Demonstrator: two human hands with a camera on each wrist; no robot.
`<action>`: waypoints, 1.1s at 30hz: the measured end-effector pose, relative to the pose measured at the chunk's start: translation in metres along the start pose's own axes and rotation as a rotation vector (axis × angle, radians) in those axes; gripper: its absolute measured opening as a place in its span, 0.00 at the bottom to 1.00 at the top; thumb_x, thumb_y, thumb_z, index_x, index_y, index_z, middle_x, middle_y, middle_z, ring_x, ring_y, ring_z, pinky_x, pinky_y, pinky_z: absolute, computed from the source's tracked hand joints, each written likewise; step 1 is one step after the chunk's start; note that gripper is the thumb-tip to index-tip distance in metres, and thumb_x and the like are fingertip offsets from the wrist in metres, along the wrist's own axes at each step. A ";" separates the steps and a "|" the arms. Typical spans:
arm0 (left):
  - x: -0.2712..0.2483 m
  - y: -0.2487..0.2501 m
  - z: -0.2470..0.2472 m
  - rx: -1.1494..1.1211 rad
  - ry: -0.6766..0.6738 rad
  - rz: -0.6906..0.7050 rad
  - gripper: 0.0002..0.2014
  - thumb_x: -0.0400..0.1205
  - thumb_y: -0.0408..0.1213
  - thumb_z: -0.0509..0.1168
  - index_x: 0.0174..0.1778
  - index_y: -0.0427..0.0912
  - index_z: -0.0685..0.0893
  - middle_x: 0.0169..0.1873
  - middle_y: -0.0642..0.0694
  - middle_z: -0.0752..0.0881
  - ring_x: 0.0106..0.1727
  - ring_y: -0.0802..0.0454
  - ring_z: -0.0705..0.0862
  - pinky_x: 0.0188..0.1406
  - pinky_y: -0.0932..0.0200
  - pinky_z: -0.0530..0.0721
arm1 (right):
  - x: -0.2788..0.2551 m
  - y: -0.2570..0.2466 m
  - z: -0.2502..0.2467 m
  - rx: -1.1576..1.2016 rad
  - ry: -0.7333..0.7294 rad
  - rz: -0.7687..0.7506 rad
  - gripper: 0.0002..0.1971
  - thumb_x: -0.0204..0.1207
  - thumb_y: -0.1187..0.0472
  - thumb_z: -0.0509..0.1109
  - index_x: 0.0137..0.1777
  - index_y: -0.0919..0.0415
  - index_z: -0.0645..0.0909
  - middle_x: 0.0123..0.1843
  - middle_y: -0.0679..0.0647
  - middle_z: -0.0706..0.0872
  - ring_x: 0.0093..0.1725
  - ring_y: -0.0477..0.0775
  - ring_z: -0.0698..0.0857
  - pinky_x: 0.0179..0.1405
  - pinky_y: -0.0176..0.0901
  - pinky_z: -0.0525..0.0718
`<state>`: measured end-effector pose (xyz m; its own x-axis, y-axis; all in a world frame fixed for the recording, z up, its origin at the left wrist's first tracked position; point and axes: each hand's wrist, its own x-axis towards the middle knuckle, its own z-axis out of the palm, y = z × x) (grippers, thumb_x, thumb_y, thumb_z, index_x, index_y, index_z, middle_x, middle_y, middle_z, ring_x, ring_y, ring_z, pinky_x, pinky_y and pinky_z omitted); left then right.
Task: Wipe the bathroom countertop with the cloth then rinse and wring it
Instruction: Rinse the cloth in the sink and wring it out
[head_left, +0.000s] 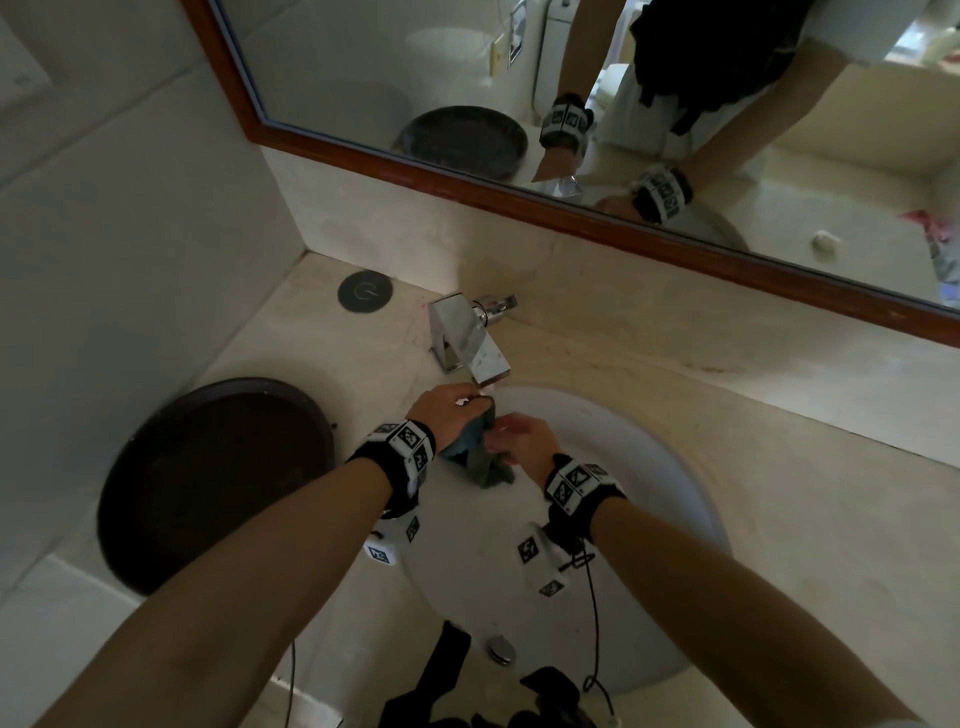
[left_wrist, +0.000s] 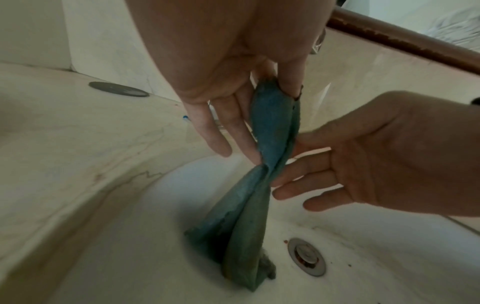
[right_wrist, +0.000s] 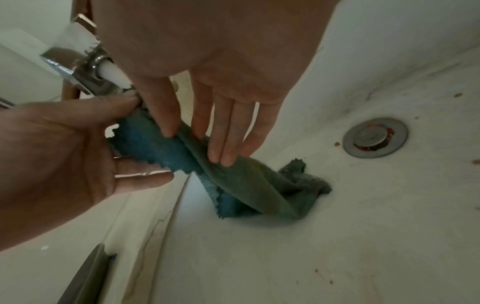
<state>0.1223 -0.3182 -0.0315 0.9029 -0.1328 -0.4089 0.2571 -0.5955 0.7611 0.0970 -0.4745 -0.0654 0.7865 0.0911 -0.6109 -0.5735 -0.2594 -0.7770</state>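
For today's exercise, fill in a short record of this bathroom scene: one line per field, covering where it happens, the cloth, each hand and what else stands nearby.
Setting: white sink set in a beige marble countertop
Cloth: blue-green cloth, twisted, hanging into the basin, lower end resting on it
Left hand: pinches the cloth's top edge under the faucet
Right hand: fingers straight, touching the cloth's middle
Drain: metal drain stopper beside the cloth's end
Nearby: dark round tray left of the sink; mirror above

Dim, greenish light is falling around me; wide-angle lenses are bending every edge, and my palms (right_wrist: 207, 51) are looming soft and blurred close to the wrist cameras.
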 end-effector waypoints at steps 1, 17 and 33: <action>0.001 0.000 0.001 -0.019 0.003 -0.001 0.16 0.82 0.48 0.67 0.60 0.42 0.88 0.60 0.39 0.87 0.61 0.40 0.83 0.65 0.45 0.80 | 0.001 0.001 0.002 -0.003 0.011 -0.036 0.04 0.74 0.61 0.75 0.47 0.56 0.84 0.45 0.57 0.88 0.46 0.57 0.85 0.45 0.46 0.82; 0.006 -0.002 0.003 -0.251 -0.042 -0.068 0.10 0.78 0.32 0.71 0.55 0.39 0.85 0.56 0.32 0.87 0.58 0.34 0.85 0.63 0.38 0.82 | 0.005 -0.007 -0.007 0.384 0.021 0.083 0.05 0.79 0.60 0.66 0.42 0.56 0.83 0.42 0.55 0.87 0.46 0.55 0.84 0.48 0.47 0.75; -0.002 0.011 0.000 -0.229 0.092 -0.110 0.07 0.82 0.39 0.67 0.50 0.40 0.83 0.47 0.37 0.85 0.51 0.37 0.85 0.57 0.40 0.84 | 0.000 -0.013 -0.022 0.009 0.020 0.032 0.11 0.69 0.52 0.77 0.50 0.52 0.84 0.54 0.58 0.87 0.57 0.63 0.85 0.65 0.63 0.81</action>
<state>0.1236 -0.3247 -0.0224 0.8901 0.0019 -0.4557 0.4171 -0.4062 0.8130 0.1096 -0.4926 -0.0514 0.7721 0.0637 -0.6323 -0.6003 -0.2535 -0.7585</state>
